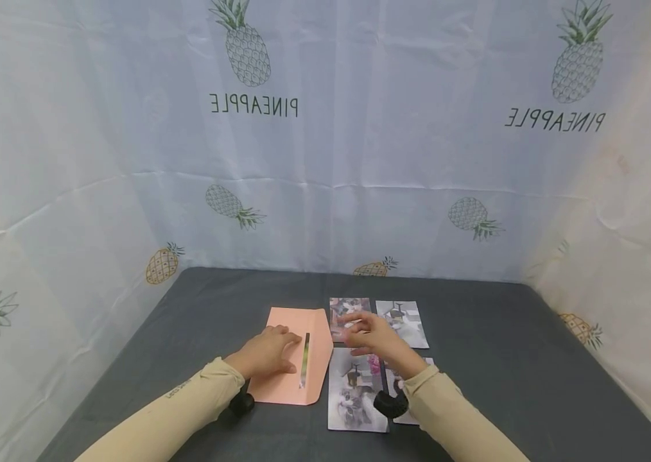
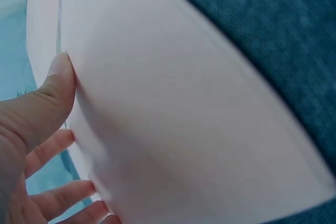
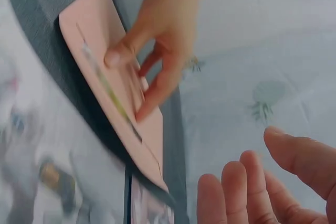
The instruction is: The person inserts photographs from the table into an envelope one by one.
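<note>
My left hand [image 1: 270, 350] rests on a pink envelope [image 1: 287, 388], fingers spread, with the thumb pressing near its opening. The pointed flap [image 1: 318, 366] lies folded out to the right. Along the opening shows a narrow green and white strip [image 1: 305, 359] of something inside. In the left wrist view, the thumb [image 2: 59, 85] and fingertips touch the paper. Over the photo prints hovers my right hand [image 1: 374, 337], fingers loosely bent and holding nothing. Beneath and beside it lie a large cat photo [image 1: 354, 404], a second photo [image 1: 339, 308] and a third [image 1: 412, 324].
Another photo [image 1: 409, 417] is partly covered by the right forearm. A dark cloth covers the table [image 1: 487, 333]. Pale curtains [image 1: 348, 141] printed with pineapples enclose its back and sides. Black straps circle both wrists.
</note>
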Available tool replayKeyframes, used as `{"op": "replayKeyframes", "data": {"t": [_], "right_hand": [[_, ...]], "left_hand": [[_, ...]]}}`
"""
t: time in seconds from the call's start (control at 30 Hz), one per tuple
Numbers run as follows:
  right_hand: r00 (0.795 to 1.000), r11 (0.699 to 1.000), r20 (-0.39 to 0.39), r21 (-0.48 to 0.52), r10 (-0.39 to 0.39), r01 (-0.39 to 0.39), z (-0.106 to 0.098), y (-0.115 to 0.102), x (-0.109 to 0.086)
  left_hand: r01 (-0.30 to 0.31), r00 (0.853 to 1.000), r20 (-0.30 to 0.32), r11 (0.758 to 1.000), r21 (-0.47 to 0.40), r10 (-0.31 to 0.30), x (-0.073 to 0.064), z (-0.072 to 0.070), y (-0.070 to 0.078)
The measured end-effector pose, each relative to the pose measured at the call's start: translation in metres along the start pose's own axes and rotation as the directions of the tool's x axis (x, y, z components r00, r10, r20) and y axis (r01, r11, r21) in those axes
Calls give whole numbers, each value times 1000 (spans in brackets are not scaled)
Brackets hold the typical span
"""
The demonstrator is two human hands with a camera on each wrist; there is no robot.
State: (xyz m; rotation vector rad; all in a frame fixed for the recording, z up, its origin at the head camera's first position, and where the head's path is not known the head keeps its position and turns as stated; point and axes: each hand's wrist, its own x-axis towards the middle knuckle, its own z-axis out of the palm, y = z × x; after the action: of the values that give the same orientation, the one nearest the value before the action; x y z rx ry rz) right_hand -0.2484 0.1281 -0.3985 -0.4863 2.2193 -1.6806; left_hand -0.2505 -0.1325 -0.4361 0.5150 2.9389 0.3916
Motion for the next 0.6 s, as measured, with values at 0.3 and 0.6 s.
{"op": "replayKeyframes", "data": {"t": [0.3,0.6], "right_hand": [[992,991,-121,-136,-19,2,-60,22,-39],[948,952,-310,-265,66,-153,-95,54,-74]], "left_hand": [[-13,1000,-4,1000,-1,13,0,0,-1],[0,1000,0,1000,-11,0,-2,-1,0]]}}
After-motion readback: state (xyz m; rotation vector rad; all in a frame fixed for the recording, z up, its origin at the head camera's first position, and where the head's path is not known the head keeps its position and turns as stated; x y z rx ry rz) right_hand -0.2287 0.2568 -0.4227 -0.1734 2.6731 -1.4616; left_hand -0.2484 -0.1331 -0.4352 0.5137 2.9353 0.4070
